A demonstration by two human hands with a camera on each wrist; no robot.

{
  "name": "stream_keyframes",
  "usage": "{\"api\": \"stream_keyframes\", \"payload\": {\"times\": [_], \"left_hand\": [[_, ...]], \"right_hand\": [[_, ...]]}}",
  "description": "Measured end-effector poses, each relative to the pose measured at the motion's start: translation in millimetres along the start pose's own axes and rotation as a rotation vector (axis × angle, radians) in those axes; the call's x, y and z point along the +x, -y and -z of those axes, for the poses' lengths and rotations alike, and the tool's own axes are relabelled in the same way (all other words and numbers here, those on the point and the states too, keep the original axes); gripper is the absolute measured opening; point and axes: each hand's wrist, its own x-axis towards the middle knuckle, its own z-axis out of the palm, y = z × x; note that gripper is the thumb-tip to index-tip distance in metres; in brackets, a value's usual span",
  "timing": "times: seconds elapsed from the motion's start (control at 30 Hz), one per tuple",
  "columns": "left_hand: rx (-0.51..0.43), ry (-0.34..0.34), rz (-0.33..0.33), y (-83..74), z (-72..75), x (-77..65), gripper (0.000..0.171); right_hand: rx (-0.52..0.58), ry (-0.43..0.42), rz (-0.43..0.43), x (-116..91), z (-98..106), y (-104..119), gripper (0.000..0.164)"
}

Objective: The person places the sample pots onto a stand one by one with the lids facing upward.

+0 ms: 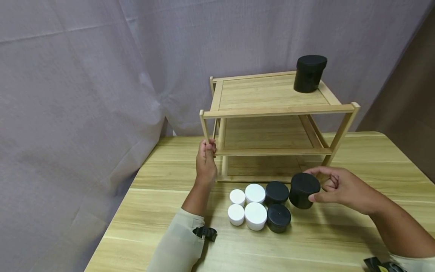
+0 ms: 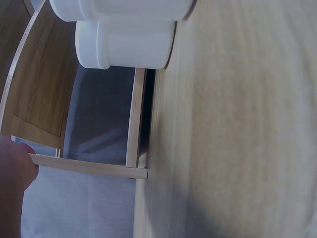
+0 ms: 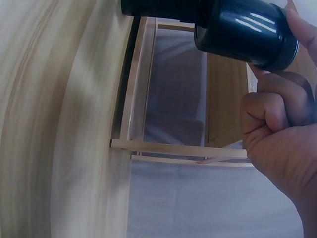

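My left hand (image 1: 206,162) grips the front left post of a wooden three-tier shelf (image 1: 272,110). My right hand (image 1: 343,189) pinches a black lidded jar (image 1: 303,190) between thumb and fingers, and the right wrist view shows that jar (image 3: 242,32) held above the table. Just left of it stand two black jars (image 1: 278,218), then two larger white jars (image 1: 256,216) and two smaller white jars (image 1: 236,214), in two rows before the shelf. Another black jar (image 1: 309,73) stands on the top tier at the right.
The shelf stands on a wood-grain table (image 1: 149,211), close to a grey cloth backdrop (image 1: 102,94). At the right, a dark brown surface (image 1: 404,102) rises beside the table edge. Both forearms wear straps near the wrists.
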Motion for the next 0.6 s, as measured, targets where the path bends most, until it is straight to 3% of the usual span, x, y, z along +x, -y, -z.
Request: {"api": "stream_keyframes", "payload": {"times": [0.27, 0.6], "left_hand": [[0.002, 0.0, -0.003, 2.7, 0.5, 0.2, 0.083], [-0.003, 0.016, -0.004, 1.0, 1.2, -0.3, 0.082]], "right_hand": [[-0.068, -0.135, 0.027, -1, -2, 8, 0.06], [0.048, -0.216, -0.024, -4, -6, 28, 0.056]]}}
